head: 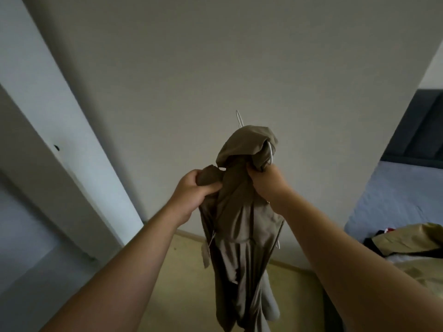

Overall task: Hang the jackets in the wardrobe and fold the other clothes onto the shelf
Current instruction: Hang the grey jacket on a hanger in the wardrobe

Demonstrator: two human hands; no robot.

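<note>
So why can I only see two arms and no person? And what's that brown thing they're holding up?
The camera sits on the person's head and looks forward and down. That's why you see only their arms, as if you were looking through their eyes. There is no machine here, just two bare hands.

The left hand grips a bunch of a brown jacket. The right hand grips it near the top. The jacket is on a thin white hanger, and the hanger's hook pokes up above the cloth.

Behind the jacket is a plain wall. On the right is a bed with a tan garment lying on it.
</note>
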